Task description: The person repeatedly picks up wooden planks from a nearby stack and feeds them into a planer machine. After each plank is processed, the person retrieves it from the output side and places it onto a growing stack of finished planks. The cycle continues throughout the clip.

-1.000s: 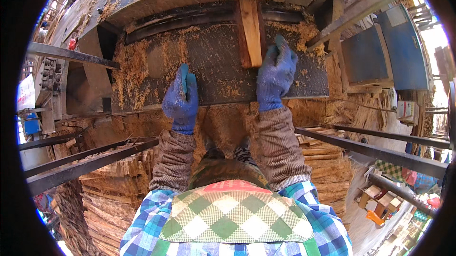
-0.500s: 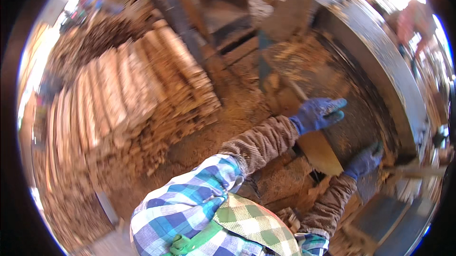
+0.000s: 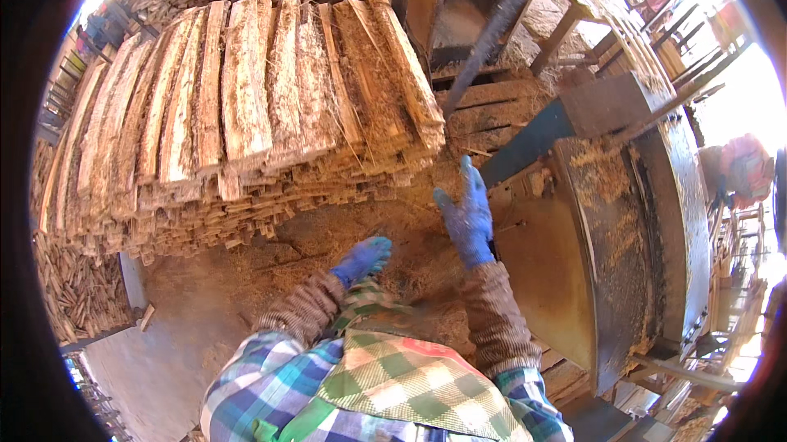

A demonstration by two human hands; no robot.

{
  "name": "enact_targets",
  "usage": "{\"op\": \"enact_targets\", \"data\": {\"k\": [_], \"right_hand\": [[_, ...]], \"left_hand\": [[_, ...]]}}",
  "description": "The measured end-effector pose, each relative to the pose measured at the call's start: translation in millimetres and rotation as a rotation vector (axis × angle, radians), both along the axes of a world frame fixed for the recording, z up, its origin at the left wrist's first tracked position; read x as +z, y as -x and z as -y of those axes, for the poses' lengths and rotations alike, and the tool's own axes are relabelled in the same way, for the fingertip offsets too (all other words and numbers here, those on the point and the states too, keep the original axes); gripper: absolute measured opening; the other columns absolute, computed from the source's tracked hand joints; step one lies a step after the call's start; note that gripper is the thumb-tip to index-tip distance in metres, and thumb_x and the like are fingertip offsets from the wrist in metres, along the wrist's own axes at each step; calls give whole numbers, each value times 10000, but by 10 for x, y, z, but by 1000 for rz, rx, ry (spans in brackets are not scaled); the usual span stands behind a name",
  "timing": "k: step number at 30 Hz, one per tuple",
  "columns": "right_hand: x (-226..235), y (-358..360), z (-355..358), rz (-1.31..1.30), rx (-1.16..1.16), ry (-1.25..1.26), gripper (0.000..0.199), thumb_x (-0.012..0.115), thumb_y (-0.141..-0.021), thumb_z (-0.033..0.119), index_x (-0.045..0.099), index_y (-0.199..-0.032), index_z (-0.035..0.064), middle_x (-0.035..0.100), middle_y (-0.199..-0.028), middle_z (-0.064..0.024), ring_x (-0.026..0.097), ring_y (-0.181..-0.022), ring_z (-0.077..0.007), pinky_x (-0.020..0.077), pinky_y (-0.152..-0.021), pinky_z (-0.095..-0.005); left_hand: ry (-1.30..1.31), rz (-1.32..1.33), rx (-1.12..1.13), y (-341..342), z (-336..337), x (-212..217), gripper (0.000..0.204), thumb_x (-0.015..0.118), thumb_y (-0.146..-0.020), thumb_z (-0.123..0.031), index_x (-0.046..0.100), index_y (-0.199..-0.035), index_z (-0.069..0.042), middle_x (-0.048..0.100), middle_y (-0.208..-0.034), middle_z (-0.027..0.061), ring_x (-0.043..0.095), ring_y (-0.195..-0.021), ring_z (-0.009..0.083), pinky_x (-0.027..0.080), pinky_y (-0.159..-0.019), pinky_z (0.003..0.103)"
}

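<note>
Both my hands wear blue gloves and hold nothing. My left hand (image 3: pixel 362 259) hangs low over the sawdust-covered ground (image 3: pixel 246 270), fingers loosely apart. My right hand (image 3: pixel 467 214) is raised with fingers spread, close to the left edge of the rusty saw table (image 3: pixel 566 270). A tall stack of rough wooden slabs (image 3: pixel 246 106) rises just ahead of both hands, a short reach from my left hand. My checked shirt and brown knitted cuffs fill the lower middle.
The saw table (image 3: pixel 631 221) carries heaps of sawdust along its top. Steel bars (image 3: pixel 492 24) slant up behind it. Another person in orange (image 3: pixel 742 167) stands at the far right. A lower pile of thin offcuts (image 3: pixel 74 286) lies at the left.
I have turned left, away from the saw table toward the slab stack. Both hands have come off the table and the board piece that lay by my right hand; they now hang free.
</note>
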State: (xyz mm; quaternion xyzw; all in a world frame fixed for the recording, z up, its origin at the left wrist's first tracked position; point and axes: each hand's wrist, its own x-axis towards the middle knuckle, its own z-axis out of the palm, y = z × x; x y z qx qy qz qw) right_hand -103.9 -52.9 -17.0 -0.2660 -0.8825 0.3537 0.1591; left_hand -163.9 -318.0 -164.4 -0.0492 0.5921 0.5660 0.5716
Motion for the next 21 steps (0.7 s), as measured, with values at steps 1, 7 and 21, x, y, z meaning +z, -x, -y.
{"op": "enact_targets", "data": {"k": [1, 7, 21], "right_hand": [[-12, 348, -14, 39, 9, -12, 888, 798, -914, 214, 290, -1640, 161, 382, -1628, -191, 382, -1496, -347, 398, -1181, -463], [-229, 1607, -315, 142, 57, 107, 1019, 833, -849, 117, 234, -1664, 239, 379, -1639, -171, 427, -1468, -349, 422, -1177, -450], [507, -548, 1184, 295, -84, 24, 1009, 888, -748, 261, 366, -1592, 84, 627, -1254, -251, 655, -1114, -442, 558, -882, -486]], "left_hand": [[59, -17, 27, 111, 97, 47, 478, 568, -1088, -293, 486, -1494, -55, 664, -1337, 125, 665, -1139, 259, 566, -966, 393], [-76, 21, 6, 762, 226, 223, 557, 555, -1094, -315, 404, -1577, -83, 624, -1420, 128, 645, -1217, 226, 557, -1014, 373], [-920, 487, 156, 1394, -1233, 1150, 929, 537, -963, -711, 321, -1605, -75, 455, -1588, 138, 471, -1438, 354, 413, -1183, 568]]}}
